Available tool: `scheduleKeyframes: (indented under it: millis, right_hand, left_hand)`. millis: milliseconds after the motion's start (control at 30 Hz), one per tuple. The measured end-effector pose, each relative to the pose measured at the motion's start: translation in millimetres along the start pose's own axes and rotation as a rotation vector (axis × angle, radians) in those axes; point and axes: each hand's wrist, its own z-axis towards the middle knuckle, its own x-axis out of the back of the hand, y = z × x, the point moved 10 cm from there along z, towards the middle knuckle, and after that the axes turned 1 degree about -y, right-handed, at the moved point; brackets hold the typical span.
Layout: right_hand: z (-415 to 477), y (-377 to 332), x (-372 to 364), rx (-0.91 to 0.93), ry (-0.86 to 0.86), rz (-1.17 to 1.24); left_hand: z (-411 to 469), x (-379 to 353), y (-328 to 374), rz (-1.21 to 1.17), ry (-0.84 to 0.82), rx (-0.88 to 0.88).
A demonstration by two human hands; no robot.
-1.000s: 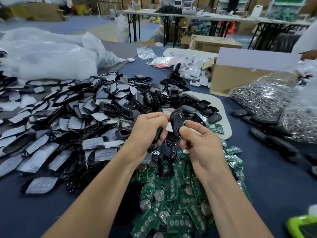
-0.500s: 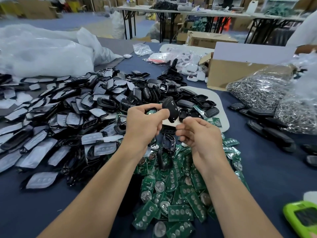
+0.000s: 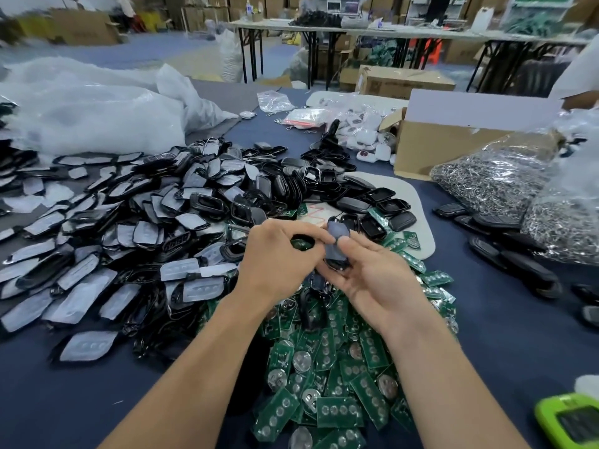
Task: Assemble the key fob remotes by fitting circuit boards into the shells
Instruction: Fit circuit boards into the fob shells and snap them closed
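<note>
- My right hand (image 3: 379, 286) has the dark grey plastic key fob shell (image 3: 335, 251); the thumb lies across its upper face and the curled fingers (image 3: 325, 274) cup it from beneath, so the grip is closed round it, up above the dark blue desk (image 3: 505, 322).
- The shell's long axis runs away from me, nearly upright and a little tilted; its far end rises clear of my thumb and its near end sits down among my right fingers; it is blurred, so I cannot tell which face is turned towards me.
- My left hand (image 3: 275, 257) is curled tight; in the hollow under the forefinger sits a small green circuit board (image 3: 301, 244), pinched there; the forefinger tip reaches across and touches the shell's left edge.
- So the board lies just beside the shell, on its left, at about the same height; the left hand is the one that must travel, the right only steadies.
- As I judge it, the step in hand is seating this board; the coming move wants the board's length lined up with the shell's long axis, then brought rightward and pressed into the shell.
- The risk, to my mind, is the board going in skewed or the wrong way round; a firm right grip should stop the shell twisting under the push.
- Below both hands lies the heap of green circuit boards (image 3: 327, 367), and to the left the heap of black shells (image 3: 181, 209); neither hand touches them.
</note>
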Motion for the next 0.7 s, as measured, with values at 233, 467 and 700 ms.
scheduleKeyframes:
  millis: [233,467,700]
  right_hand:
    - [-5,-10,-7,0.13,-0.009,-0.331]
    - [-6,-12,-6,0.158,0.017,-0.492]
    - [-9,-21,-4,0.2,0.028,-0.459]
  left_hand:
    - [6,-6,-25,-0.209,-0.001,0.187]
    - [11,-3,-33,-0.33,0.044,0.274]
    - [11,-11,-32,-0.336,-0.043,0.275]
